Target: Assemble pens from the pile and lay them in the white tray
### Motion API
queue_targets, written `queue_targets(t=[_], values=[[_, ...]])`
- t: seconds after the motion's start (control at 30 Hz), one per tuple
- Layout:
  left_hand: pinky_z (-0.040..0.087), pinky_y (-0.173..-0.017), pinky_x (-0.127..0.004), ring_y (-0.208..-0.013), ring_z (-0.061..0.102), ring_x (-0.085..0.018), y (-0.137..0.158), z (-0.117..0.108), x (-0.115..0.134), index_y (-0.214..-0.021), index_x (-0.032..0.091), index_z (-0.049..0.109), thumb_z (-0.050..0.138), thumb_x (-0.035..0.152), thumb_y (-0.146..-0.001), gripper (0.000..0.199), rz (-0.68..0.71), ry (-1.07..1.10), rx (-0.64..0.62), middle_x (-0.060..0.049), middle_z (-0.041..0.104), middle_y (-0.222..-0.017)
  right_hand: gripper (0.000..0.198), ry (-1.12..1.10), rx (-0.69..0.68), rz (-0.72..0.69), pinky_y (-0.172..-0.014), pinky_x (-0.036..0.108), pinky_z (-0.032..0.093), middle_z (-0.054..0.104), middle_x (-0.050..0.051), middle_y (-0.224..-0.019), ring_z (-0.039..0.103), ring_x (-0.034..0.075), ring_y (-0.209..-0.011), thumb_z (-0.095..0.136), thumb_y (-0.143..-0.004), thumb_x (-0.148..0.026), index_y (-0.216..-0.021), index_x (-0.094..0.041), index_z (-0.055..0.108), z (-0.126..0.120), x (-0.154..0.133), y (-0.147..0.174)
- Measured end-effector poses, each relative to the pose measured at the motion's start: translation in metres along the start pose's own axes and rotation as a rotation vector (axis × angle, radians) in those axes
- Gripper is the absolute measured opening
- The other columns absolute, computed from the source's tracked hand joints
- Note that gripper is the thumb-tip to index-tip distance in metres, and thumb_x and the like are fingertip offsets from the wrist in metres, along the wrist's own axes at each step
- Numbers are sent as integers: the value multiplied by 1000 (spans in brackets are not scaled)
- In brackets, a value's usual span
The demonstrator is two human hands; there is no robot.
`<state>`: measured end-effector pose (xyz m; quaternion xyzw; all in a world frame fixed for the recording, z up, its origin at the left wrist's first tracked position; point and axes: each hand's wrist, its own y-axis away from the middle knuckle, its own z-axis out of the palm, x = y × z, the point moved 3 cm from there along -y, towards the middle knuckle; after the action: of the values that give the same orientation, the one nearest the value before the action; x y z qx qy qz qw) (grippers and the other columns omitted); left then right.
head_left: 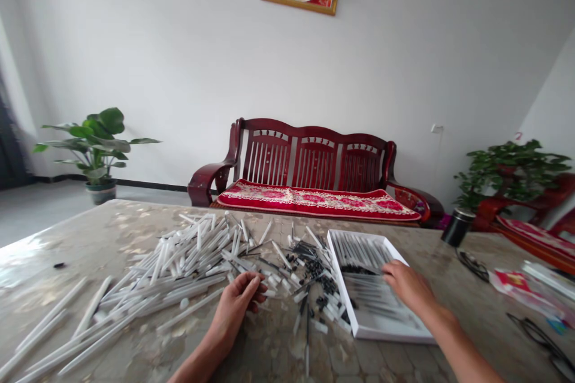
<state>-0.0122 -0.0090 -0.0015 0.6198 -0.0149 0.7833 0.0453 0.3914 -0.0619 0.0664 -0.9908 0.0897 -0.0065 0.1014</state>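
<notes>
pens point(362, 249) already line the box point(390, 334), loose tubes point(193, 257) remain toward the left edge of the table point(36, 275); left hand point(240, 297) half-curled, right hand point(409, 287) bunched over the box, grips unclear.

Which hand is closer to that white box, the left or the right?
The right hand: its fingers are over the right side of the white box. The left hand is left of the box, with small loose parts between.

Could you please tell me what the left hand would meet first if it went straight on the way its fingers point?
The left hand would probably meet the small white pieces first, though depth is hard to judge here.
</notes>
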Motion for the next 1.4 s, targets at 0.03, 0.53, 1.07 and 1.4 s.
queue_targets(t=[0.03,0.53,1.07,1.4], values=[[43,-48,-23,-58,60,-15,0,0,1,-77,18,67,75,63,-59,49,1,2,3,-2,69,-67,21,25,-24,13,-65,26,39,69,6,-93,67,20,-82,54,-86,-18,-85,-24,74,3,3,2],[42,-47,-23,-56,60,-15,0,-9,5,-79,17,67,77,61,-55,51,34,106,173,-2,69,-67,25,139,-26,-17,-68,30,44,69,10,-107,69,25,-89,50,-87,-14,-100,-22,69,20,-10,5],[38,-45,-21,-50,54,-11,-7,-31,10,-80,15,66,78,59,-54,53,121,226,428,-1,67,-67,18,-320,2,-431,-69,24,44,73,1,-89,69,18,-85,60,-82,-14,-85,-27,73,25,-255,16],[36,-43,-20,-49,54,-9,-18,-42,9,-84,14,65,76,55,-59,49,142,268,492,-1,67,-69,18,-252,-16,-324,-73,25,45,69,6,-108,67,19,-93,56,-91,-27,-101,-23,70,22,-315,-21]])
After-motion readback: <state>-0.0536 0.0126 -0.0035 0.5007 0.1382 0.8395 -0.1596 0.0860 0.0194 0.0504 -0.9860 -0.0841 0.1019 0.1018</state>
